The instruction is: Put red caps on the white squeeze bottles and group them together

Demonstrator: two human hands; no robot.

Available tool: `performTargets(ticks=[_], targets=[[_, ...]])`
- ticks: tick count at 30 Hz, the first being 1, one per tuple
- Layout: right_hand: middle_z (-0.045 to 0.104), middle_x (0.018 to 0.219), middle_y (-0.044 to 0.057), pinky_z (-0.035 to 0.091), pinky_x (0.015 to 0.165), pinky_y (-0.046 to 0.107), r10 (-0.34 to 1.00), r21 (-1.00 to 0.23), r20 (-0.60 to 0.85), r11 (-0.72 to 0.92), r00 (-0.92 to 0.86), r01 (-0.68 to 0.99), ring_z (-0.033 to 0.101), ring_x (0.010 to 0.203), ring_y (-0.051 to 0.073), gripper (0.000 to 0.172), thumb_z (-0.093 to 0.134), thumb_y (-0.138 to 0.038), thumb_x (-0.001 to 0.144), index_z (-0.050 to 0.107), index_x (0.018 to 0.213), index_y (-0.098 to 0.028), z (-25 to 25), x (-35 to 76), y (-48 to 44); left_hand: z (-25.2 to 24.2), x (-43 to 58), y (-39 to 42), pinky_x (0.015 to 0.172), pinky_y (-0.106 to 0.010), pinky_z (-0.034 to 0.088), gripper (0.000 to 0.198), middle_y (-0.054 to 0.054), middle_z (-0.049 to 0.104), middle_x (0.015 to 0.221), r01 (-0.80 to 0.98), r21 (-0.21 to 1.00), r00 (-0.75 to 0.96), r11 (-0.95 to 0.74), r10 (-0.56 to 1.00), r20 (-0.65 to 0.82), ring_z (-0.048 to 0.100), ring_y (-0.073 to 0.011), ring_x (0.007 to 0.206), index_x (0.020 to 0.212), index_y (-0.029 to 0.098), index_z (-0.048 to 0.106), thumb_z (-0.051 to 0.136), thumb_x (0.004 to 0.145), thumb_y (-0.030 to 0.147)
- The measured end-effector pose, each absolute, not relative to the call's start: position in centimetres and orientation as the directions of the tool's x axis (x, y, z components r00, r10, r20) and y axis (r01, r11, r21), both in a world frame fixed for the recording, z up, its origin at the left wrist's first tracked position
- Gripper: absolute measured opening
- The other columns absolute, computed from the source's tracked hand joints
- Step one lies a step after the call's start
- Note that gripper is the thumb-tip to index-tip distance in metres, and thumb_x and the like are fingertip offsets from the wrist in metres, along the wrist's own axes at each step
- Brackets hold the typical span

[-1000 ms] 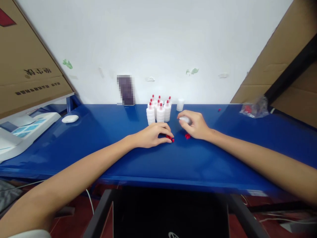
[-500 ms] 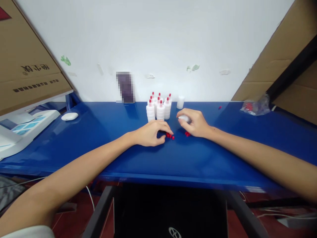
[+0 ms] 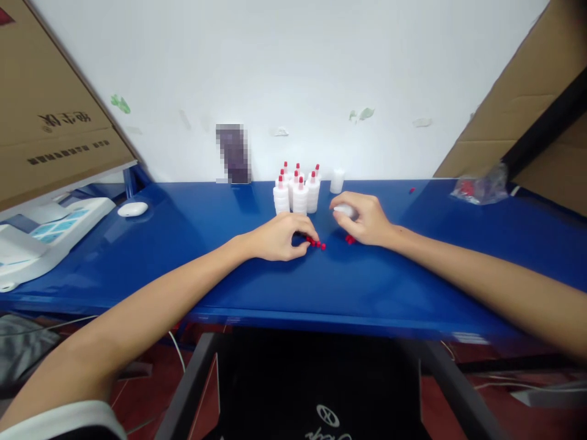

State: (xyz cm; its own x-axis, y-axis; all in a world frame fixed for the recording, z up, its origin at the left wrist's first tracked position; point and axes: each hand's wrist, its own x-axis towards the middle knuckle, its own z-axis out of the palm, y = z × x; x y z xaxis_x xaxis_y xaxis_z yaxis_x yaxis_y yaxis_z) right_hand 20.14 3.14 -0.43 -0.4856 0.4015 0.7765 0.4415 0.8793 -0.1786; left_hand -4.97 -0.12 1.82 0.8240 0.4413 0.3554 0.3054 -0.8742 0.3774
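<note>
My right hand is wrapped round a small white squeeze bottle, tilted so its white tip points left; the fingers cover part of it. My left hand rests low over several small red caps, with thumb and forefinger closed in a pinch at the nearest one. How firmly that cap is gripped is partly hidden. More red caps lie below my right hand. Just beyond my left hand, several white bottles with red-capped tips stand upright in a tight group.
A plain white container stands behind my right hand. One red cap and a clear plastic bag with red pieces are farther right. On the left are a white oval case and a white device. Cardboard flanks the blue table.
My left thumb and forefinger have drawn closer together at the red caps. My right hand still holds the bottle in nearly the same place. The camera view has shifted slightly.
</note>
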Motion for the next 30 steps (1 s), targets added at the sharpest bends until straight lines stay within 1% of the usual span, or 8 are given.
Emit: performTargets(ticks=[3,7,11,14,17,25,28,30], targets=[[0.076,0.086,0.003,0.054,0.070,0.034,0.415,-0.194,0.780,0.871,-0.468,0.451,0.071,0.074,0.022,0.011,0.056,-0.023,0.088,0.067,0.091,-0.022,-0.4,20.2,3.3,1.8,-5.1,-0.1,0.084,-0.030,0.056,0.024,-0.005,0.077,0.099,0.310,0.381,0.824,-0.871,0.446,0.350,0.069,-0.0169,0.090,0.101,0.019,0.077,0.061,0.083,0.013],[0.076,0.084,0.003,0.053,0.069,0.033,0.445,-0.223,0.786,0.851,-0.430,0.475,0.071,0.072,0.022,0.012,0.056,-0.026,0.089,0.068,0.090,-0.021,-0.4,20.1,3.4,1.8,-5.1,-0.1,0.081,-0.029,0.055,0.027,-0.006,0.076,0.101,0.323,0.366,0.816,-0.873,0.453,0.360,0.069,-0.0167,0.088,0.112,0.018,0.073,0.065,0.087,0.021],[0.076,0.084,0.003,0.053,0.069,0.033,0.444,-0.236,0.798,0.853,-0.407,0.466,0.070,0.072,0.021,0.013,0.057,-0.027,0.089,0.068,0.089,-0.021,-0.4,20.1,3.4,1.6,-4.6,-0.2,0.078,-0.031,0.052,0.032,-0.008,0.072,0.097,0.394,0.260,0.826,-0.882,0.464,0.321,0.067,-0.0191,0.086,0.118,0.017,0.069,0.062,0.093,0.036],[0.075,0.082,0.003,0.052,0.069,0.033,0.457,-0.251,0.795,0.847,-0.399,0.468,0.068,0.070,0.020,0.014,0.056,-0.028,0.089,0.068,0.088,-0.022,-0.4,20.1,3.3,1.5,-4.1,-0.2,0.076,-0.033,0.049,0.035,-0.008,0.070,0.094,0.458,0.156,0.830,-0.875,0.484,0.277,0.064,-0.0214,0.085,0.117,0.015,0.065,0.060,0.094,0.041],[0.074,0.081,0.002,0.052,0.068,0.033,0.485,-0.280,0.787,0.832,-0.382,0.479,0.066,0.068,0.020,0.013,0.056,-0.029,0.088,0.067,0.088,-0.022,-0.4,20.1,3.3,1.6,-4.0,-0.2,0.075,-0.033,0.047,0.038,-0.007,0.069,0.092,0.501,0.119,0.821,-0.857,0.514,0.249,0.062,-0.0214,0.082,0.115,0.014,0.062,0.059,0.093,0.046],[0.071,0.076,0.001,0.048,0.063,0.032,0.491,-0.300,0.796,0.828,-0.354,0.473,0.061,0.062,0.018,0.014,0.056,-0.030,0.088,0.067,0.085,-0.022,-0.1,20.3,3.4,2.3,-4.7,-0.8,0.088,-0.039,0.042,0.038,-0.005,0.064,0.081,0.585,0.001,0.787,-0.811,0.567,0.242,0.058,-0.0197,0.073,0.103,0.015,0.064,0.057,0.092,0.052],[0.070,0.075,0.001,0.048,0.063,0.032,0.499,-0.312,0.793,0.825,-0.348,0.472,0.061,0.061,0.018,0.014,0.057,-0.030,0.087,0.067,0.084,-0.021,-0.2,20.3,3.4,2.3,-4.9,-0.7,0.072,-0.032,0.040,0.035,-0.001,0.061,0.071,0.608,0.032,0.777,-0.793,0.602,0.185,0.053,-0.0172,0.062,0.100,0.017,0.062,0.057,0.092,0.050],[0.070,0.075,0.001,0.047,0.063,0.032,0.515,-0.327,0.783,0.818,-0.348,0.474,0.060,0.061,0.018,0.015,0.057,-0.031,0.087,0.067,0.083,-0.021,-0.2,20.2,3.4,2.2,-4.9,-0.7,0.059,-0.029,0.032,0.034,0.001,0.057,0.065,0.634,0.046,0.759,-0.772,0.632,0.152,0.048,-0.0159,0.055,0.100,0.019,0.061,0.056,0.092,0.051]])
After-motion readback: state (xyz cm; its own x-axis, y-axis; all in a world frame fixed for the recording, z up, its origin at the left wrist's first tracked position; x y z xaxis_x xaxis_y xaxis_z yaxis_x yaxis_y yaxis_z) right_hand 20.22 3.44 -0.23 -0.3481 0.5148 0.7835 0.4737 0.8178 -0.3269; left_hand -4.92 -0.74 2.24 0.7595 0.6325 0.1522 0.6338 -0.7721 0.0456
